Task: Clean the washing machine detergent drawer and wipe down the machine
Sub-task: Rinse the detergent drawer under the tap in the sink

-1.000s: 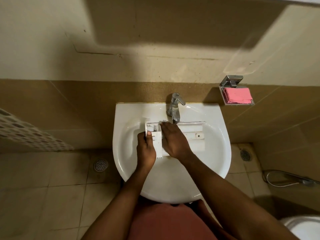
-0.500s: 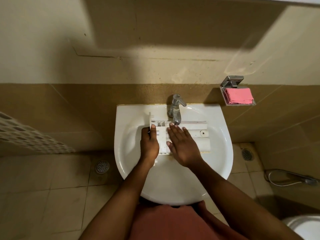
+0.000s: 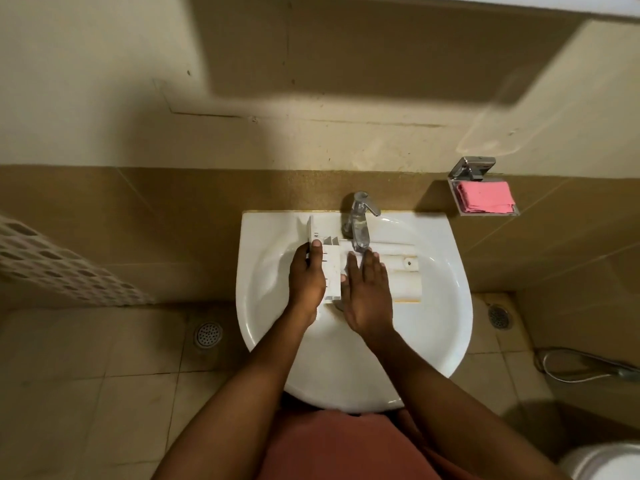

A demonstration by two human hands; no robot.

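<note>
R hand [image 3: 369, 296] slid back on drawer [image 3: 401, 275]; L hand [image 3: 306, 280] still grips.

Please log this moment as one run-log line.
left hand grips detergent drawer end | right hand flat on it | over sink

Glossy white ceramic basin [image 3: 443, 306], smooth and reflective along the rim. Polished chrome metal tap [image 3: 360, 220], mirror-bright. Matt white hard-plastic detergent drawer [image 3: 401, 275] with moulded ribs, slightly yellowed at one edge. Shiny metal wall-mounted soap dish [image 3: 485, 188] holding a folded pink cloth [image 3: 485, 202], soft and matt. Speckled tan wall tiles [image 3: 156, 209], faintly satin. Matt beige floor tiles [image 3: 104, 393], dull and scuffed. Rough, stained cream painted plaster [image 3: 86, 81] above.
</note>
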